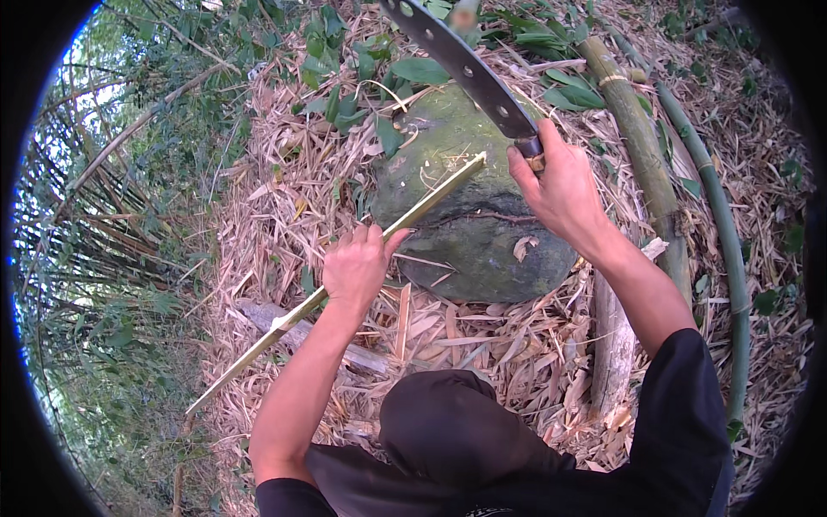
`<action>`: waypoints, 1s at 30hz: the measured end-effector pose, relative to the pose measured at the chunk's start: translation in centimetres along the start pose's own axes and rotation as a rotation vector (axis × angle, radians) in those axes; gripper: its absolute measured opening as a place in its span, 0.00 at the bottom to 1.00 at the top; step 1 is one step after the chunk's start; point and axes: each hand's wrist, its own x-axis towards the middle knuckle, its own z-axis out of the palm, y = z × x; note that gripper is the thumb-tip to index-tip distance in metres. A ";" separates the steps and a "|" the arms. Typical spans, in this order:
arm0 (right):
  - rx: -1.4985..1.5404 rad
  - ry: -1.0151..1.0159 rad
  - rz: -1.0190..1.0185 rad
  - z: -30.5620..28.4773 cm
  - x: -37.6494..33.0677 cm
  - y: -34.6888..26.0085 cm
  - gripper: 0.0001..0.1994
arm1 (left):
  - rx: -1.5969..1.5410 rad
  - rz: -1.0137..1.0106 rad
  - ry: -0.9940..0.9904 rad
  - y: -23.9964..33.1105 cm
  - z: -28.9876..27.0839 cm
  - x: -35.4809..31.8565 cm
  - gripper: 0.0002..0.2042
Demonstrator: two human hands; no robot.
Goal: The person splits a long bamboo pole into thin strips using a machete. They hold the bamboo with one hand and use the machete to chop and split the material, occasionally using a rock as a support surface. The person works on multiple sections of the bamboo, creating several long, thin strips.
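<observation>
My left hand (355, 265) is closed around the middle of a long split bamboo strip (439, 195). The strip slants from lower left to upper right, and its far end lies over a mossy green boulder (491, 258). My right hand (558, 183) grips the handle of a machete (474, 76) at the boulder's upper right. Its dark blade, pierced with a row of holes, points up and left, raised apart from the strip. The blade's tip runs out of view at the top edge.
Thick bamboo poles (637, 146) and a thinner green pole (715, 198) lie along the right. Weathered wood pieces (613, 345) rest near the boulder. Dry leaf litter (301, 185) covers the ground. Dense bamboo growth (103, 258) fills the left side. My knee (448, 422) is below the boulder.
</observation>
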 end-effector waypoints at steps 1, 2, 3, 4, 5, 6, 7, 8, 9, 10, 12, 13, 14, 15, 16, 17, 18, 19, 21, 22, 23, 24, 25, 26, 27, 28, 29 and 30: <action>0.008 -0.007 0.022 0.5 0.0 -0.1 0.12 | -0.002 0.004 0.000 -0.2 -0.1 -0.1 0.24; 0.015 -0.014 0.043 1.1 0.0 0.0 0.13 | -0.003 0.007 0.000 -0.3 -0.2 -0.3 0.24; -0.118 -0.053 0.006 1.7 -0.3 1.8 0.12 | -0.020 0.014 0.010 0.1 -0.1 -0.1 0.24; -0.187 -0.118 0.041 1.9 -0.6 3.2 0.12 | -0.034 0.015 0.008 0.4 0.0 0.0 0.24; -0.256 -0.183 0.074 2.0 -0.8 4.4 0.12 | -0.046 0.017 0.008 0.7 0.2 0.1 0.23; -0.321 -0.244 0.107 2.0 -0.7 4.8 0.12 | -0.054 0.019 0.008 0.8 0.3 0.3 0.23; -0.244 -0.246 0.132 1.6 -0.5 3.5 0.11 | -0.037 0.020 0.013 0.2 0.1 0.1 0.23; -0.196 -0.224 0.137 1.0 0.0 1.9 0.11 | -0.022 0.021 0.018 -0.3 0.1 0.1 0.23; -0.148 -0.211 0.149 0.5 0.3 0.1 0.11 | -0.012 0.023 0.013 -0.6 0.1 -0.3 0.24; -0.119 -0.195 0.168 -0.3 0.5 -1.4 0.12 | -0.021 0.024 0.014 -0.5 0.3 -0.5 0.24; -0.061 -0.135 0.128 0.0 0.5 -2.6 0.12 | -0.021 0.019 0.003 -0.9 0.3 -0.7 0.24; -0.072 -0.149 0.152 0.5 0.4 -2.3 0.12 | -0.028 0.017 0.005 -0.9 0.4 -0.7 0.24; -0.082 -0.163 0.175 1.3 0.3 -1.8 0.13 | -0.033 0.014 0.006 -0.9 0.5 -0.7 0.24; -0.198 -0.295 0.256 1.8 -0.1 0.1 0.14 | -0.037 0.023 0.006 -0.4 0.8 -0.4 0.24; -0.362 -0.338 0.196 2.3 -0.4 1.0 0.14 | -0.047 0.016 -0.001 -0.1 0.8 -0.3 0.24; -0.364 -0.359 0.214 2.0 -0.4 1.7 0.14 | -0.058 0.010 -0.007 0.4 0.9 -0.1 0.25; -0.346 -0.387 0.223 2.1 -0.1 1.3 0.14 | -0.048 0.000 -0.023 0.2 0.9 -0.3 0.25; -0.341 -0.377 0.219 1.9 0.0 0.7 0.14 | -0.040 0.019 -0.004 0.0 0.9 -0.3 0.25; -0.334 -0.363 0.218 1.1 -0.1 -0.4 0.13 | -0.043 -0.009 0.001 -0.5 0.3 -0.3 0.25; -0.315 -0.310 0.191 1.1 -0.4 -0.3 0.14 | -0.064 -0.024 -0.010 -0.2 -0.2 -0.5 0.25; -0.295 -0.256 0.164 1.2 -0.5 -0.2 0.14 | -0.084 -0.034 -0.023 -0.2 -0.6 -0.1 0.25; -0.270 -0.197 0.135 1.1 -0.6 -0.4 0.14 | -0.084 -0.023 -0.038 -0.2 -0.8 0.1 0.26; -0.255 -0.229 0.204 1.2 -0.6 -0.8 0.14 | -0.083 -0.013 -0.053 -0.2 -0.8 0.3 0.26; -0.286 -0.250 0.205 1.9 -1.2 -0.1 0.14 | -0.082 -0.002 -0.067 0.0 -0.9 0.2 0.27; -0.334 -0.248 0.203 2.1 -1.5 1.5 0.14 | -0.082 0.008 -0.162 0.9 -0.7 0.7 0.28; -0.362 -0.254 0.193 2.7 -1.6 2.6 0.14 | -0.096 0.004 -0.142 1.0 -0.6 0.9 0.28; -0.325 -0.226 0.154 2.8 -1.5 3.4 0.14 | -0.111 0.000 -0.121 1.0 -0.4 1.0 0.28; -0.107 -0.295 0.309 2.4 -1.0 4.1 0.14 | -0.131 -0.006 -0.109 1.2 -0.2 0.8 0.28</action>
